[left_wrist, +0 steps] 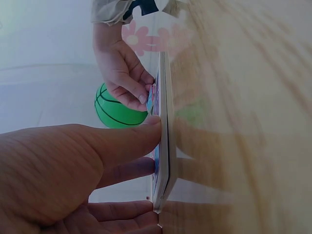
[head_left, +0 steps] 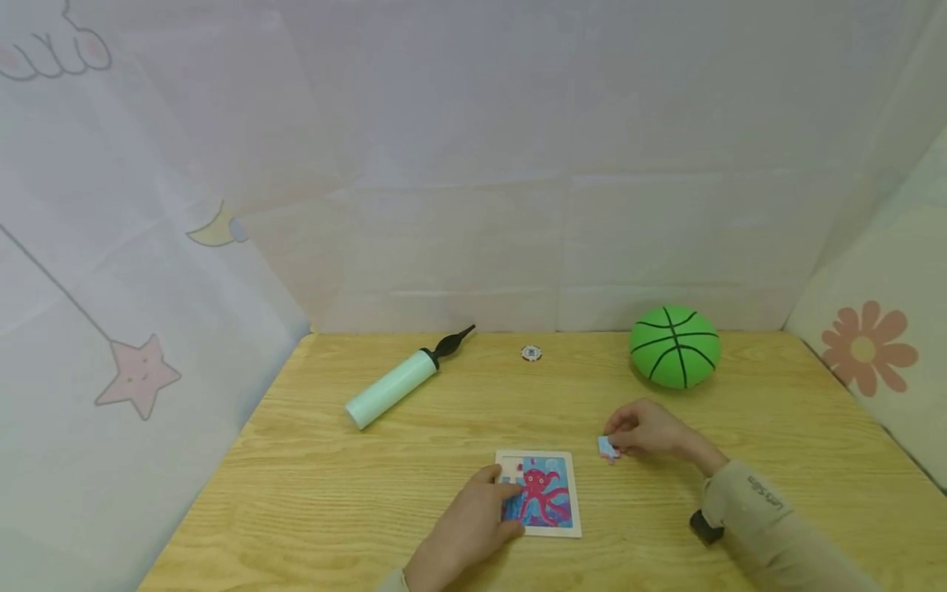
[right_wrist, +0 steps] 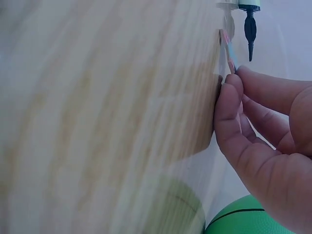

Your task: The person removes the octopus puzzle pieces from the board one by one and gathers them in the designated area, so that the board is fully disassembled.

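Note:
A small octopus jigsaw puzzle in a white frame [head_left: 575,503] lies on the table, its upper left corner bare of pieces. My left hand [head_left: 473,518] rests on the frame's left side, thumb at the lower part, fingers extended over the picture and along the edge. In the left wrist view the thumb [left_wrist: 131,139] touches the puzzle's near side. To the right of the frame, my right hand [head_left: 645,427] pinches a light blue and pink puzzle piece [head_left: 607,448] between thumb and fingers. The right wrist view shows this piece [right_wrist: 230,53] edge-on, tilted, close over the tabletop.
A green ball with black lines [head_left: 675,347] sits at the back right, beyond the right hand. At the back left lies a pale green hand pump [head_left: 392,388] with a black nozzle. A round white chip [head_left: 531,353] is near the table's back edge.

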Available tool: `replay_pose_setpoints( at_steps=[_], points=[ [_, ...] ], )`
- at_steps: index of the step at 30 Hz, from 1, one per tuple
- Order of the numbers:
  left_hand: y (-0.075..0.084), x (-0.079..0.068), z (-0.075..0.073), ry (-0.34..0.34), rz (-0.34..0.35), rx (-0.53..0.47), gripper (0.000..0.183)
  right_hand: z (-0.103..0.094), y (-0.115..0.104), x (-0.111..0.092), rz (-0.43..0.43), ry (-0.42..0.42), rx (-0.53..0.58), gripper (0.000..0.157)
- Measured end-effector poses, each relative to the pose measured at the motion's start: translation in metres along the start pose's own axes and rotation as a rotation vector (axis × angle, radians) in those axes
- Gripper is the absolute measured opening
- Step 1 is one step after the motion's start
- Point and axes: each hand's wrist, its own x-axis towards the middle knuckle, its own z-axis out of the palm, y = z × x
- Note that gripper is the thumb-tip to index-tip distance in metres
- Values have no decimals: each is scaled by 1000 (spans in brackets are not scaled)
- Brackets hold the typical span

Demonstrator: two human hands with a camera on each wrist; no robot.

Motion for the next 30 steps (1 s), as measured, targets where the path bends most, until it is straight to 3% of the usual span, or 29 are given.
replay_pose_setpoints(
  at_steps=[8, 30],
  points=[
    [-1, 0, 1, -2, -1, -3, 45, 7, -5, 0, -5, 66, -79, 7],
    [-1, 1, -1, -12, 1, 14, 45, 9, -8, 1, -2, 79, -93, 5]
  ],
)
